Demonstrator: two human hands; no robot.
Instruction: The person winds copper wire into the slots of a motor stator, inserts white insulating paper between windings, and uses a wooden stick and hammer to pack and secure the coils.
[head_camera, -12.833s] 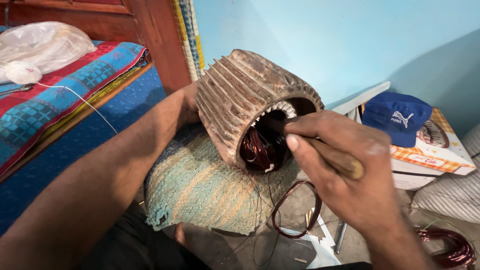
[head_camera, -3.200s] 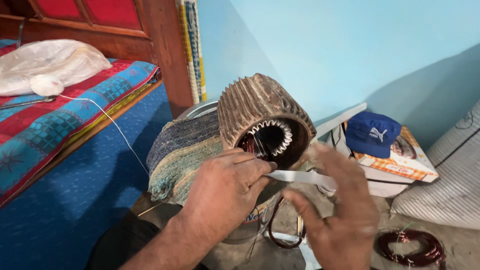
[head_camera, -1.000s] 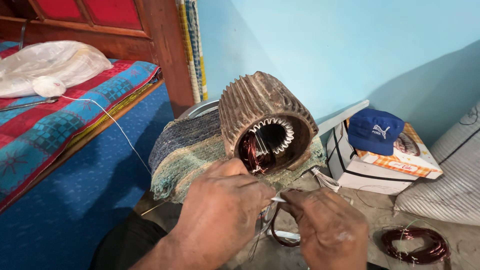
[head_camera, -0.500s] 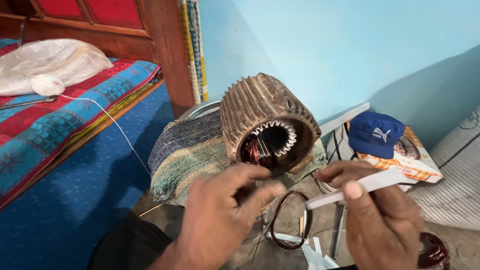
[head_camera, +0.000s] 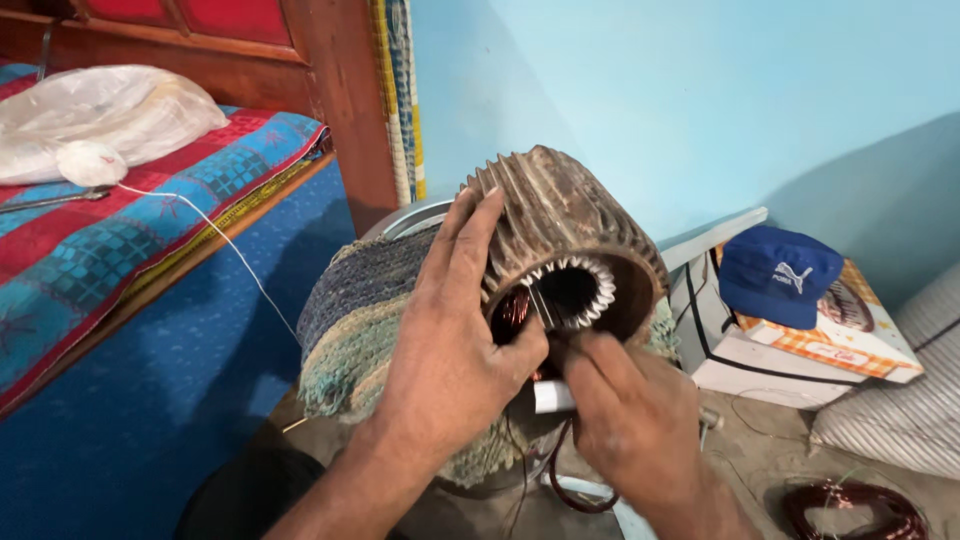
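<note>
Both hands closer in than half a second ago, now pressed against the mouth of the motor stator (head_camera: 570, 240); white strip, earlier held out to the right, now drawn in just below the opening.

Largest first, all placed against the stator: blue carpeted floor (head_camera: 180, 400) spreading left of it; pale blue wall (head_camera: 700, 90) behind; patterned red and blue bedding (head_camera: 110, 250) far left, with a clear plastic bag (head_camera: 110, 110) on top; red wooden frame (head_camera: 330, 90) up and left. Knitted cloth (head_camera: 350, 320) bunched under and left of the stator, touching it. White box (head_camera: 740, 350) to the right, a blue cap (head_camera: 780, 275) resting above it. Ribbed brown stator lying on its side, open end facing the camera, toothed slots and copper windings visible inside.

Left hand (head_camera: 450, 350) spread open, palm on the stator's front rim, fingers reaching up over the ribs. Right hand (head_camera: 630, 420) just below the opening, closed around the white strip (head_camera: 553, 397), fingertips at the lower rim. Coil of copper wire (head_camera: 850, 505) on the floor, lower right, well apart.
</note>
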